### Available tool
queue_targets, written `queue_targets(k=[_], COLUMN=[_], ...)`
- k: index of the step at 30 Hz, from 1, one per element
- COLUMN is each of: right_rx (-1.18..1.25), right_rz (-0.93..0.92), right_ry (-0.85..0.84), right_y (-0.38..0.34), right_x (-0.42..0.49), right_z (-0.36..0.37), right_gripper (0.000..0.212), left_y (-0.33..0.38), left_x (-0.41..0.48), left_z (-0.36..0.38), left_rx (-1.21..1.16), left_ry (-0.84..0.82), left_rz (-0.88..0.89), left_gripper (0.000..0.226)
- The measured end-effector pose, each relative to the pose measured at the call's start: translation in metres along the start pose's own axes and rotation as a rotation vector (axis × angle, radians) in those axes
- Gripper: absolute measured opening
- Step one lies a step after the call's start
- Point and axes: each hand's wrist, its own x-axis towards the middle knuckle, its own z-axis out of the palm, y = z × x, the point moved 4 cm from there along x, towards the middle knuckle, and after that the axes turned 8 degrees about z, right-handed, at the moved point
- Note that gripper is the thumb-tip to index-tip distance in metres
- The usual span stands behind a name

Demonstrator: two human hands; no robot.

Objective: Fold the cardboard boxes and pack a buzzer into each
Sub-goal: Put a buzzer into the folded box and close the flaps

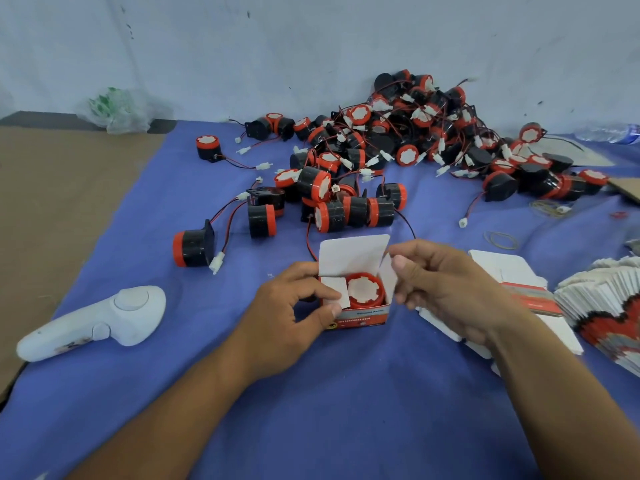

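Observation:
A small red and white cardboard box [363, 315] stands upright on the blue cloth with its lid flap up. A red and black buzzer [365, 289] sits inside it, white face up. My left hand [294, 306] grips the box's left side, thumb on the left inner flap. My right hand [446, 285] pinches the right inner flap between thumb and fingers. A big pile of loose buzzers [415, 140] with red and black wires lies behind the box. Flat unfolded boxes [526, 296] lie under and beside my right hand.
A white handheld controller [104, 318] lies on the cloth at the left. A fanned stack of flat box blanks [609, 313] sits at the right edge. Rubber bands [500, 239] lie near it. Brown cardboard [52, 202] covers the far left. A wall rises behind.

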Motion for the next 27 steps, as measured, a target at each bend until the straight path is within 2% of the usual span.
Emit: queue_targets(k=[3,7,10,15,18,20,22,25,27], right_rx=[0.050,-0.224,-0.325,-0.242,-0.387,-0.454,-0.598,-0.654,-0.689], right_rz=[-0.017,0.016,0.048,-0.099,-0.162,-0.209,-0.264,-0.266,-0.302], right_ry=[-0.054,0.054,0.052,-0.058,-0.030,-0.061,-0.108,-0.182,-0.139], right_y=[0.004,0.014,0.019,0.013,0.011,0.009,0.008,0.006,0.005], right_x=[0.003,0.010,0.012,0.008,0.009,0.006,0.001,-0.003,-0.003], right_z=[0.010,0.017,0.019,0.027,0.029,0.028,0.027,0.027,0.027], right_gripper=[0.023,0.048,0.044,0.051,0.036,0.026,0.034,0.045,0.045], left_y=[-0.001,-0.002,-0.005,-0.003,-0.002,-0.002,-0.001,-0.002,-0.002], left_x=[0.000,-0.002,-0.004,0.000,0.002,0.004,0.003,0.001,0.000], left_z=[0.000,0.000,0.000,0.000,-0.001,0.000,-0.001,-0.004,-0.005], left_rx=[-0.028,-0.022,-0.039,-0.229,-0.318,-0.298,-0.242,-0.104,-0.082], left_ry=[0.002,0.008,-0.026,-0.005,0.014,-0.018,-0.027,-0.001,-0.026], left_rz=[-0.030,-0.080,-0.138,-0.190,-0.206,-0.189,-0.161,-0.139,-0.115], left_gripper=[0.013,0.027,0.044,0.055,0.063,0.052,0.034,0.038,0.036])
